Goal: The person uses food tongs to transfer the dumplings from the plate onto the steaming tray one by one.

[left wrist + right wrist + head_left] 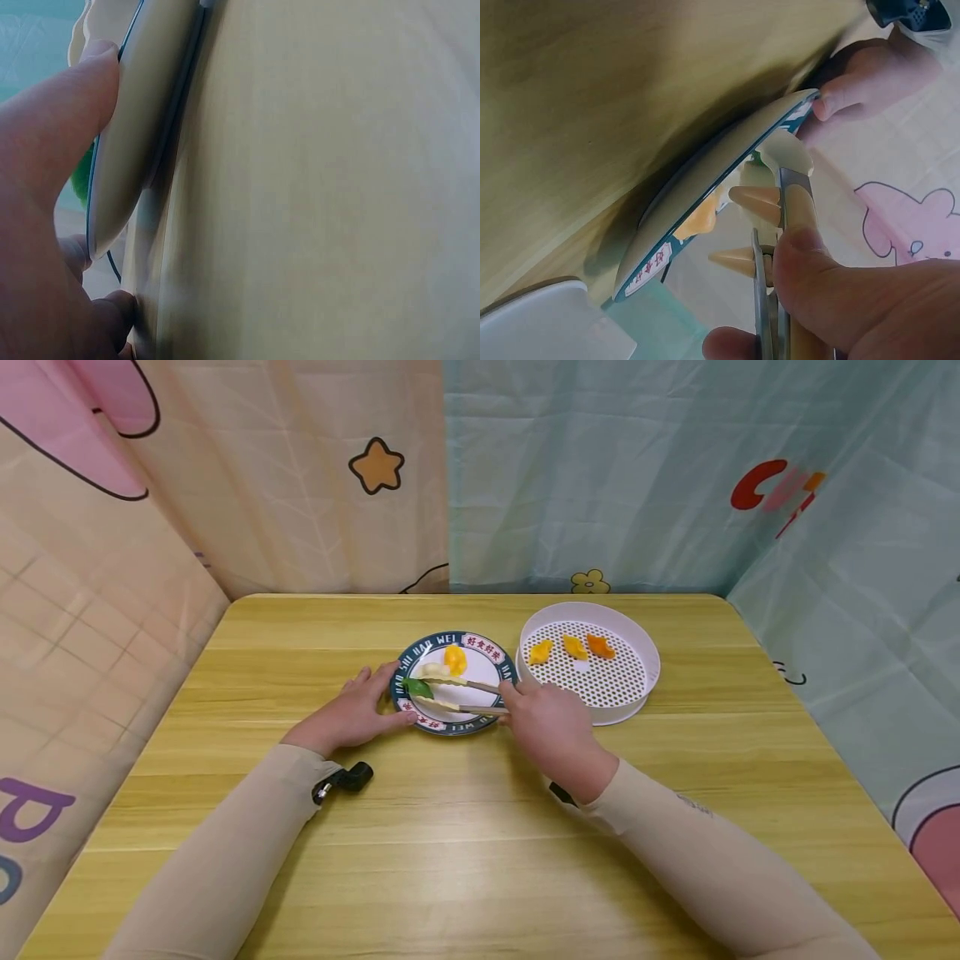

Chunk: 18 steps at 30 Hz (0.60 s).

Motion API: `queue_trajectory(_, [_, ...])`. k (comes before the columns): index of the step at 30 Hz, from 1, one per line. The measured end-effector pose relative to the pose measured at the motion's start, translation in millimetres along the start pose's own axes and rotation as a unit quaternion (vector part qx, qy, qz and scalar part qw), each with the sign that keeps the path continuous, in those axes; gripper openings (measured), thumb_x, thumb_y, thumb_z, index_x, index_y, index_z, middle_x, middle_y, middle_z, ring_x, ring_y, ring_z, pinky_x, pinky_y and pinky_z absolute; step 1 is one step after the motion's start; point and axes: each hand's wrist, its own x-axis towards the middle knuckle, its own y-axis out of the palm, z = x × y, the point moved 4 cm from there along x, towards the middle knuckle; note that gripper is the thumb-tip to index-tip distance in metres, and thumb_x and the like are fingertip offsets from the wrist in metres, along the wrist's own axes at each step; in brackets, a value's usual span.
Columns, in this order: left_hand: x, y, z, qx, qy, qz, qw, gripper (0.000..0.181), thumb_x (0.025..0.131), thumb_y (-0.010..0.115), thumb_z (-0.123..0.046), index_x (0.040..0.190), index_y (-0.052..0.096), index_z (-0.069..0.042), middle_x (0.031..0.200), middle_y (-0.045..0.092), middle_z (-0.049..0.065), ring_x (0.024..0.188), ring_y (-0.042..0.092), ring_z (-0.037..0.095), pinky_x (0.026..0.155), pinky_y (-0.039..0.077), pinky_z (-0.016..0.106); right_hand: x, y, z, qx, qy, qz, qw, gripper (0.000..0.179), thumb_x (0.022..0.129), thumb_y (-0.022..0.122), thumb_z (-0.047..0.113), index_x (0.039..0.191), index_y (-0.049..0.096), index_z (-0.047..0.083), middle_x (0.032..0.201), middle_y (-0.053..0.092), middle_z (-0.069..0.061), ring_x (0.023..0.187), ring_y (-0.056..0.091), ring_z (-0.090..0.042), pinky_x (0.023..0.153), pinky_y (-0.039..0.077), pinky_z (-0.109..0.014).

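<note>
A round plate with a dark patterned rim lies on the table. My left hand holds its left edge, with the thumb on the rim and the other fingers farther around it. My right hand grips a pair of tongs with cream, wavy-edged tips, reaching over the plate from the right. Between the tips is a small green piece, near the plate's left side; whether it is pinched firmly I cannot tell. A yellow piece lies at the back of the plate.
Right of the plate stands a white round basket with a perforated bottom. Inside it are two yellow pieces and an orange piece. The wooden table meets printed curtains at the back and sides.
</note>
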Motion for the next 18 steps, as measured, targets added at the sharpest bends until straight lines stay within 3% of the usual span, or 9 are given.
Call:
queue_trajectory(8, [-0.1, -1.3, -0.4, 0.001, 0.001, 0.0, 1.0, 0.111, 0.089, 0.061, -0.08, 0.171, 0.006, -0.03, 0.178, 0.01, 0.017, 0.161, 0.0, 0.053, 0.119, 0.015, 0.081, -8.2, 4, -3, 0.025, -0.01, 0.01, 0.9996, 0.042, 0.099, 0.074, 0.041, 0.13, 0.07, 0.014, 0.103, 0.075, -0.001, 0.075, 0.063, -0.018, 0.061, 0.06, -0.033])
queue_trajectory(12, [-1.2, -0.3, 0.5, -0.002, 0.0, 0.0, 1.0, 0.111, 0.089, 0.062, -0.08, 0.171, 0.008, -0.029, 0.178, 0.011, 0.018, 0.161, 0.0, 0.054, 0.119, 0.016, 0.082, -9.4, 7, -2, 0.034, -0.008, 0.02, 0.9992, 0.047, 0.1, 0.07, 0.044, 0.137, 0.069, 0.014, 0.111, 0.078, -0.003, 0.082, 0.066, -0.018, 0.064, 0.062, -0.033])
queue_trajectory(18, [-0.3, 0.9, -0.4, 0.002, 0.008, -0.006, 0.9999, 0.111, 0.089, 0.061, -0.081, 0.171, 0.009, -0.028, 0.177, 0.012, 0.019, 0.161, 0.001, 0.055, 0.118, 0.017, 0.082, -11.2, 12, -1, 0.026, -0.01, 0.028, 0.9992, 0.045, 0.101, 0.068, 0.044, 0.133, 0.068, 0.012, 0.1, 0.075, -0.003, 0.077, 0.061, -0.018, 0.067, 0.061, -0.033])
